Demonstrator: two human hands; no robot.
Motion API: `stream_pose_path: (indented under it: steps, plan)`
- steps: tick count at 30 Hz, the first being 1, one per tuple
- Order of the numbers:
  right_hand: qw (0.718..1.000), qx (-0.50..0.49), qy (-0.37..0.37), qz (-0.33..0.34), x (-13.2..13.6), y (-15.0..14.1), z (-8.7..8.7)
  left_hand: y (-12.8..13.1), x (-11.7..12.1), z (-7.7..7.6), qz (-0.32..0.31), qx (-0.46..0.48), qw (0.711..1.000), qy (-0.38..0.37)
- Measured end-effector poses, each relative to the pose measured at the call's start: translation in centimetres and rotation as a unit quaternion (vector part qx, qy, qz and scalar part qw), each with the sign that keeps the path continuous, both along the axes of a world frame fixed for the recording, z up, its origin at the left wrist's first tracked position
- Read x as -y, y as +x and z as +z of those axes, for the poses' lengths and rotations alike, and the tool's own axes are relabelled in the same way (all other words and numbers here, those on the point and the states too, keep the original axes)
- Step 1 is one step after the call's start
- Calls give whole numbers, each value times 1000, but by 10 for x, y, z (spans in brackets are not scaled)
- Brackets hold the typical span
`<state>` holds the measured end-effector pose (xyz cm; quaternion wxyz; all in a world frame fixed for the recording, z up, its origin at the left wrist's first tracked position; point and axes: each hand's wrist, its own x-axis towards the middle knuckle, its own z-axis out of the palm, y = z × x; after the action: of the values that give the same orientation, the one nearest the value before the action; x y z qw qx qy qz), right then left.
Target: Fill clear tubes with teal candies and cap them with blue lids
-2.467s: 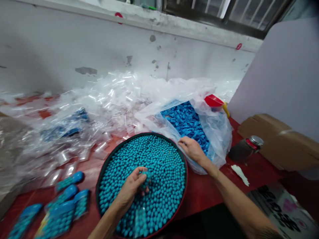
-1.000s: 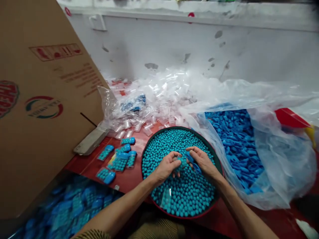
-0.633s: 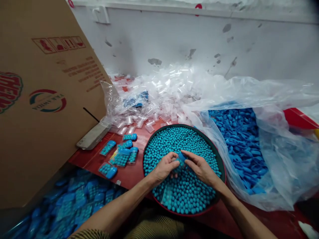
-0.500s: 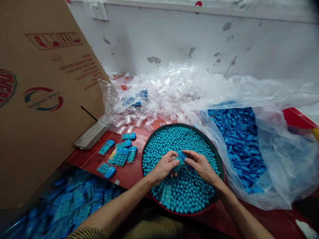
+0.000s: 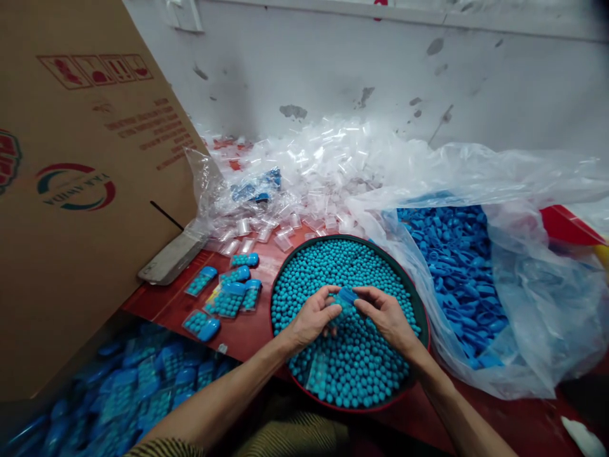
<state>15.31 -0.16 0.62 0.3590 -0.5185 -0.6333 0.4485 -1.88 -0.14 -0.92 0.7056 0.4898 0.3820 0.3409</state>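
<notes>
Over a round tub (image 5: 423,317) of small blue balls (image 5: 352,374), my two hands meet. My left hand (image 5: 314,315) is closed on a small clear plastic container (image 5: 343,303) of blue balls, partly hidden by the fingers. Pinched in the fingers of my right hand (image 5: 385,314) is a blue cap (image 5: 348,294), at the container's top end; whether it is fully seated I cannot tell. Another clear container (image 5: 317,372) lies on the balls near the tub's front. Several capped containers (image 5: 231,299) of balls rest on the red table to the left.
A large cardboard box (image 5: 95,241) stands at left, with a grey flat object (image 5: 166,260) beside it. Clear containers (image 5: 323,171) are heaped at the back. At right, a plastic bag (image 5: 533,317) holds blue caps (image 5: 457,273). More filled containers (image 5: 128,393) lie below the table's left edge.
Both hands stay over the tub, still joined at the container and cap. The blue cap sits slightly more level between the fingers. The view has shifted a little.
</notes>
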Motion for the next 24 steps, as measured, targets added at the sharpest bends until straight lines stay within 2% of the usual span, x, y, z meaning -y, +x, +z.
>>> stream_pose_path:
  steps: [3, 6, 12, 15, 18, 21, 24]
  plan:
    - [988, 71, 138, -9, 3, 0, -2, -1, 0, 1, -1, 13, 1000, -8]
    - [956, 133, 262, 24, 8, -1, -3, -1, 1, 2, 1, 38, 999, -27]
    - [897, 216, 376, 83, 16, 1, -2, -3, 5, 4, -2, 70, 996, -52]
    - [880, 238, 402, 85, 20, 1, 0, -3, 7, 5, -7, 73, 996, -60]
    - [881, 234, 400, 93, 24, -2, 1, -1, 10, 8, 10, 61, 996, -64]
    - [904, 199, 370, 84, 28, -7, -1, 4, 14, 10, 50, 49, 995, -75]
    - [945, 129, 300, 25, 29, -12, -5, 8, 16, 9, 73, 28, 994, -78]
